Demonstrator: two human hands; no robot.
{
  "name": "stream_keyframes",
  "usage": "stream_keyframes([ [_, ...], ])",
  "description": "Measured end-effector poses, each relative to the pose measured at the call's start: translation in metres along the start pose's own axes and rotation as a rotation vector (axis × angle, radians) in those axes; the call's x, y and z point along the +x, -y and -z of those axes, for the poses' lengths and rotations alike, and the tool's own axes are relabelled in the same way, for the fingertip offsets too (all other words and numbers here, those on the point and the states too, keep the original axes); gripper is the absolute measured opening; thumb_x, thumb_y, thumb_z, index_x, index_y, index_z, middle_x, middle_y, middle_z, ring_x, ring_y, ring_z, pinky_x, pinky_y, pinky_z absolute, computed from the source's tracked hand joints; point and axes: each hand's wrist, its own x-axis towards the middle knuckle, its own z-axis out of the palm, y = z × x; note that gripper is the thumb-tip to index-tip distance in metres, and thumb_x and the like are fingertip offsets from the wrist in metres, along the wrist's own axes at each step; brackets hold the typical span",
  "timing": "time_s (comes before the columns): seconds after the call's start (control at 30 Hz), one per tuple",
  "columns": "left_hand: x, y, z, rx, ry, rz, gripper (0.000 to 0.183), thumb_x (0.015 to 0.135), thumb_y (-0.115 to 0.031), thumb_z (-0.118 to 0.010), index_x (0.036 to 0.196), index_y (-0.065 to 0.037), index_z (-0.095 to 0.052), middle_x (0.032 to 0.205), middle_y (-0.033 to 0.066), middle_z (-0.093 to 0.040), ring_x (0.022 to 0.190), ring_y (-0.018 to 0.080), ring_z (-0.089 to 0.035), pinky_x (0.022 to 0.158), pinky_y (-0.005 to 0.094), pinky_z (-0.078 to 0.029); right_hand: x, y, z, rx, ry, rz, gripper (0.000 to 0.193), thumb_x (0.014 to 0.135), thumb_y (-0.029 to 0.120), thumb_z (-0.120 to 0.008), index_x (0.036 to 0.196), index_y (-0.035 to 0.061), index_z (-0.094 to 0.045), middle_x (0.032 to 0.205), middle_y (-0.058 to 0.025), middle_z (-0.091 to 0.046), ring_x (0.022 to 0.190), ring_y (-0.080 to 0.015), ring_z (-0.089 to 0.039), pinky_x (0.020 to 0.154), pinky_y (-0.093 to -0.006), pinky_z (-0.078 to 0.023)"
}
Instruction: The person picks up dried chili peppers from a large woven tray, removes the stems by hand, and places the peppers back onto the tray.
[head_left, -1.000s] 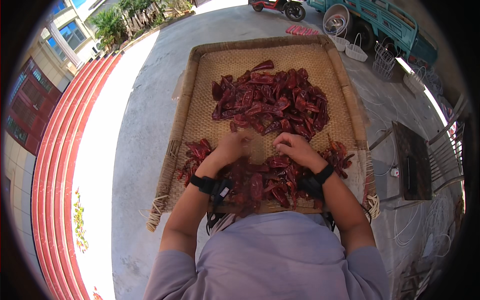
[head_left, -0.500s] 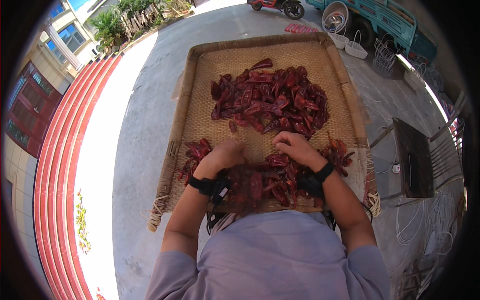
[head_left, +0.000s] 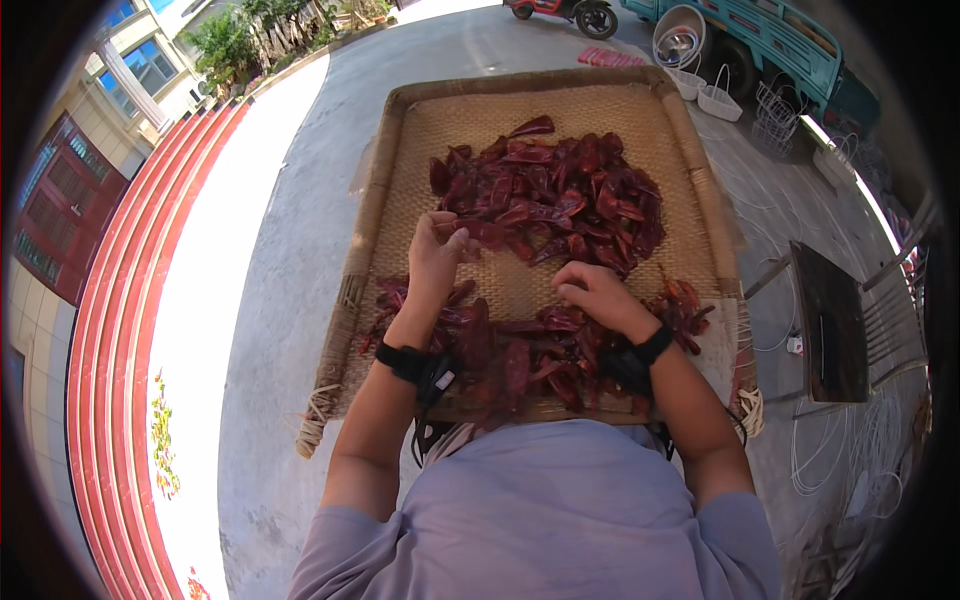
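Note:
Dried red chili peppers (head_left: 600, 200) lie heaped in the far half of a shallow woven tray (head_left: 405, 205). Reaching to the left front edge of this heap, my left hand (head_left: 436, 258) pinches a slightly blurred dried red chili pepper (head_left: 482, 233) between thumb and fingers. My right hand (head_left: 600, 296) hovers over the middle of the tray with its fingers curled in; whatever it may hold is hidden. Below both hands, a second band of dried chilies (head_left: 545, 365) spreads along the near edge, partly covered by my wrists and their black straps.
A dark low table or chair (head_left: 828, 320) stands to the right, beside loose white cords (head_left: 860, 450). White baskets (head_left: 718, 100), a metal basin (head_left: 676, 42) and a teal cargo vehicle (head_left: 760, 40) are at the far right. Red steps (head_left: 150, 260) run along the left.
My left hand has moved forward from the near band to the far heap and taken hold of a chili. My right hand stays nearly where it was, fingers still curled.

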Motion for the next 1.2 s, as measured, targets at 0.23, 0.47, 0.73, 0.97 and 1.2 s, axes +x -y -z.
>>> stream_keyframes([
  [0.23, 0.007, 0.014, 0.041, -0.048, -0.114, -0.096, 0.037, 0.084, -0.013, -0.061, 0.117, -0.001, -0.049, 0.11, 0.0098, -0.055, 0.097, 0.0156, -0.053, 0.08, 0.0285, -0.045, 0.001, -0.006, 0.001, 0.02, -0.003, 0.007, 0.018, 0.085, 0.012, -0.056, 0.097, -0.0001, -0.058, 0.082, -0.0052, -0.06, 0.072, -0.0117, -0.058, 0.064, -0.027, -0.047],
  [0.47, 0.009, 0.054, 0.07, 0.753, 0.049, -0.052, 0.042, 0.073, -0.026, -0.07, 0.109, -0.007, -0.059, 0.109, 0.0162, -0.055, 0.105, 0.031, -0.052, 0.088, 0.0404, -0.044, 0.001, 0.0, 0.0, -0.005, 0.013, -0.024, 0.018, 0.085, 0.013, -0.056, 0.097, -0.0001, -0.059, 0.084, -0.0054, -0.061, 0.073, -0.0118, -0.058, 0.065, -0.0269, -0.047],
  [0.73, 0.009, 0.064, 0.063, 0.927, 0.264, -0.089, 0.039, 0.071, -0.036, -0.07, 0.1, -0.009, -0.064, 0.109, 0.0179, -0.054, 0.103, 0.0345, -0.05, 0.088, 0.0396, -0.044, 0.004, -0.004, -0.003, 0.006, 0.003, 0.005, 0.019, 0.083, 0.013, -0.057, 0.096, -0.0006, -0.059, 0.082, -0.0058, -0.061, 0.071, -0.0118, -0.059, 0.064, -0.0269, -0.047],
  [0.97, -0.007, 0.032, 0.027, 0.654, 0.364, 0.075, 0.026, 0.072, -0.024, -0.07, 0.09, -0.007, -0.064, 0.093, 0.0162, -0.055, 0.092, 0.0324, -0.05, 0.082, 0.0382, -0.043, 0.001, -0.002, 0.001, -0.032, 0.005, -0.021, 0.018, 0.084, 0.013, -0.056, 0.097, -0.0004, -0.059, 0.083, -0.0062, -0.061, 0.074, -0.013, -0.058, 0.065, -0.0283, -0.047],
  [1.2, -0.011, 0.031, 0.018, 0.859, 0.528, -0.284, 0.021, 0.07, -0.018, -0.071, 0.088, -0.009, -0.065, 0.094, 0.0154, -0.053, 0.091, 0.0299, -0.052, 0.08, 0.0364, -0.044, 0.0, 0.0, 0.001, -0.04, 0.019, -0.004, 0.018, 0.087, 0.013, -0.054, 0.098, 0.0001, -0.058, 0.086, -0.0062, -0.06, 0.076, -0.0132, -0.057, 0.068, -0.0283, -0.047],
])
